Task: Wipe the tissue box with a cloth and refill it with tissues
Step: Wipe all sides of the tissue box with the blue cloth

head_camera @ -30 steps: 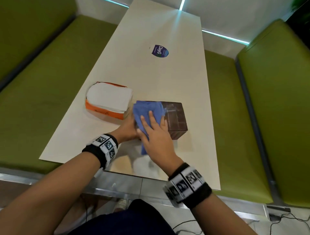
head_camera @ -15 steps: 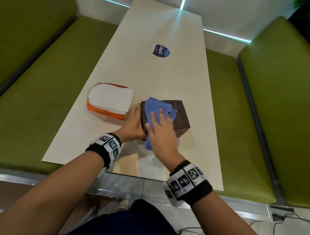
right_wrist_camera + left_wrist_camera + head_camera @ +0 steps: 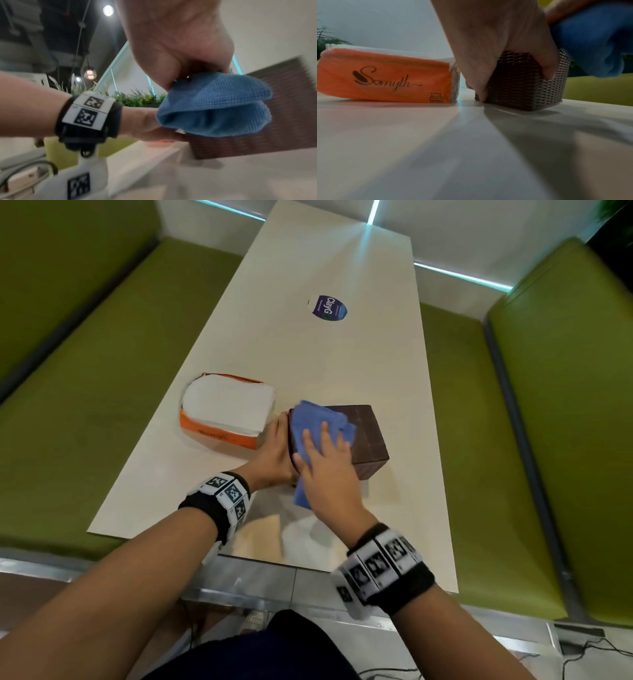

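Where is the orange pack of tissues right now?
In the head view the tissue pack lies on the table, left of the tissue box and just beyond the left hand that steadies that box.

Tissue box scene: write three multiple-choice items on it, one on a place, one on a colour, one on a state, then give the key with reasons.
1. Where does the tissue pack lie?
A. left of the tissue box
B. on top of it
C. on the bench

2. What colour is the cloth?
A. red
B. blue
C. white

3. What is the left hand doing?
A. resting flat on the table
B. pulling out a tissue
C. holding the box's side

Key: 1 A, the head view shows the pack beside the box on the table. 2 B, blue under the right hand. 3 C, the left wrist view shows its fingers on the woven wall.
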`<state>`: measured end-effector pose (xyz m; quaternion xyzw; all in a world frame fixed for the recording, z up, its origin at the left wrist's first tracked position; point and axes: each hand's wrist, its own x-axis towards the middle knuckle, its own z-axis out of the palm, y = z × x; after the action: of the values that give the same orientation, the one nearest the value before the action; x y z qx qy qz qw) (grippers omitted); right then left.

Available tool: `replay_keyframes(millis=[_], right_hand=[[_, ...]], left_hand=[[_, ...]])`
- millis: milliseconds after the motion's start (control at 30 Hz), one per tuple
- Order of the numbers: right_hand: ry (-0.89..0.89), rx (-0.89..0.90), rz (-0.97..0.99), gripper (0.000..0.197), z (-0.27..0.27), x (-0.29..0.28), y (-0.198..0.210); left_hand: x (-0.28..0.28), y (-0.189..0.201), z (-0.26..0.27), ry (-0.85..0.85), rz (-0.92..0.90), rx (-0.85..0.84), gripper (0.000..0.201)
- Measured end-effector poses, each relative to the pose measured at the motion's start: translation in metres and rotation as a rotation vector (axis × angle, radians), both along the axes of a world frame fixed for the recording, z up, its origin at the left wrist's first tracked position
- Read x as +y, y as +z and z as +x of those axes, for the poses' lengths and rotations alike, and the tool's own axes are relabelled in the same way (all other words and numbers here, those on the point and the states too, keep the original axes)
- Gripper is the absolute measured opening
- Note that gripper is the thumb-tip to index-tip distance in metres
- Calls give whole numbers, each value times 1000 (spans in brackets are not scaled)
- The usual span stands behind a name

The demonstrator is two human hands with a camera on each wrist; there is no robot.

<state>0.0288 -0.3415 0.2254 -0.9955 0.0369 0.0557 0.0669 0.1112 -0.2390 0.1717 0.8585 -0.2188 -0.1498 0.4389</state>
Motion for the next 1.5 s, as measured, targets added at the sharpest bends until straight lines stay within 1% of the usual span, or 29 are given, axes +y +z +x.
replay_keyframes(millis=[33, 67, 100, 133, 167, 200, 233, 300, 333, 367, 433, 500, 533, 567, 633, 667, 700, 800, 867, 900, 1000, 1067, 1200, 1267, 1333, 1400, 1433, 1500], right_hand=[[1, 8, 43, 55, 13, 5, 2], [4, 21, 56, 53, 27, 2, 5], [32, 39, 21, 53, 39, -7, 8], [64, 59, -60, 53, 48, -21, 9], [74, 63, -142, 54, 55, -38, 10], [53, 64, -220, 55, 59, -60, 7], [-8, 56, -255, 55, 57, -79, 6], [-197, 50, -216, 53, 42, -98, -2], [-257, 40, -206, 53, 31, -93, -7], [-280, 20, -193, 54, 19, -80, -10], [-235, -7, -83, 55, 6, -40, -10], [-114, -21, -10, 55, 9, -5, -9], [-73, -38, 14, 55, 14, 5, -8], [-63, -58, 39, 55, 23, 8, -6], [-87, -51, 28, 55, 39, -9, -3], [-127, -31, 13, 56, 47, -25, -6], [-179, -13, -9, 57, 54, -41, -9], [-305, -30, -91, 59, 66, -73, -17], [-419, -96, -30, 53, 71, -81, -20], [-439, -111, -26, 50, 74, -86, -19], [-397, -49, -138, 40, 78, -100, -9], [-363, -32, -153, 39, 78, -107, -1], [-383, -52, 48, 36, 82, -120, 7], [-382, -33, 220, 37, 83, -137, 3], [-417, -60, 391, 42, 74, -157, 2], [-514, -196, 518, 42, 58, -177, 3], [-529, -283, 532, 41, 49, -185, 3], [-441, -401, 471, 39, 30, -193, 0]], left_hand=[[1, 0, 0, 1, 7, 8, 98], [1, -1, 0, -1, -6, 4, 99], [0, -3, 0, -20, -24, -20, 110], [0, -3, 0, -47, -19, -38, 123], [-1, 2, -1, -37, -22, -37, 133], [-2, 5, -2, -16, -18, -26, 138], [-3, 6, -2, -24, -30, -37, 139], [-3, 5, -1, -51, -49, -48, 137], [-3, 6, -1, -54, -40, -44, 137], [-3, 6, -1, -51, -32, -49, 136], [-3, 4, 0, -36, -19, -34, 131], [-3, 0, 0, -13, -34, 4, 117], [-2, 0, -1, -13, -62, 33, 111], [-1, -2, -1, -30, -86, 36, 109], [-3, -2, -2, -38, -86, -16, 121], [-4, 0, -2, -29, -75, -53, 127], [-6, 2, -3, -11, -81, -54, 129], [-7, 6, -4, 6, -109, -34, 131], [-5, 8, -4, -5, -114, -37, 131], [-5, 8, -3, -11, -119, -38, 129], [-5, 5, -4, -25, -134, -45, 126], [-4, 3, -2, -23, -131, -58, 126], [-4, 4, -2, -14, -137, -38, 127], [-2, 3, 0, -28, -112, -17, 129], [1, -1, 5, -48, -85, 20, 135], [4, -3, 10, -56, -62, 51, 136], [5, -4, 12, -59, -55, 56, 136], [4, -7, 15, -65, -39, 65, 137]])
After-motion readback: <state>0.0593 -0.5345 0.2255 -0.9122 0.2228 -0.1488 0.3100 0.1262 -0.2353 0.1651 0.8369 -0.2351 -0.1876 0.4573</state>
